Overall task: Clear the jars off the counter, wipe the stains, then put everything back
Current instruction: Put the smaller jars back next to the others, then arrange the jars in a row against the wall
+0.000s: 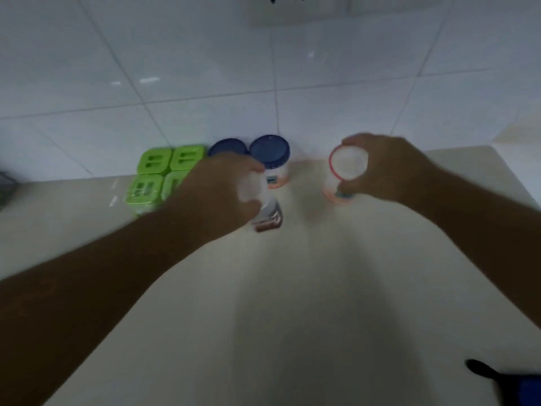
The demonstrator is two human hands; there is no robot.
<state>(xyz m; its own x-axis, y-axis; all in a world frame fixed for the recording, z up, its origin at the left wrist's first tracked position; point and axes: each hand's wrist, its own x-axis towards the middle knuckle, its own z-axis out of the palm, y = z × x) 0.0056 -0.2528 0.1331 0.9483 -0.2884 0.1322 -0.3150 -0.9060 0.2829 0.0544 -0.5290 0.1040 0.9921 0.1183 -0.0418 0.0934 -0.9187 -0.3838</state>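
The head view is blurred by motion. My right hand [389, 168] grips a jar with a red-rimmed white lid [347, 165], held just above the counter [292, 273] near the wall. My left hand [216, 189] is closed around a white-capped jar with a dark brown label [268, 216], which tilts toward me. Two blue-lidded jars stand against the wall: one [270, 155] in plain view, the other [227, 148] partly hidden behind my left hand. To their left sit several green-lidded square containers [164, 174], the nearest one partly covered by my left wrist.
White wall tiles rise behind the counter, with a socket plate [298, 10] at the top. A dark and blue object [509, 382] lies at the bottom right corner. A dark wire item [6, 189] shows at the left edge.
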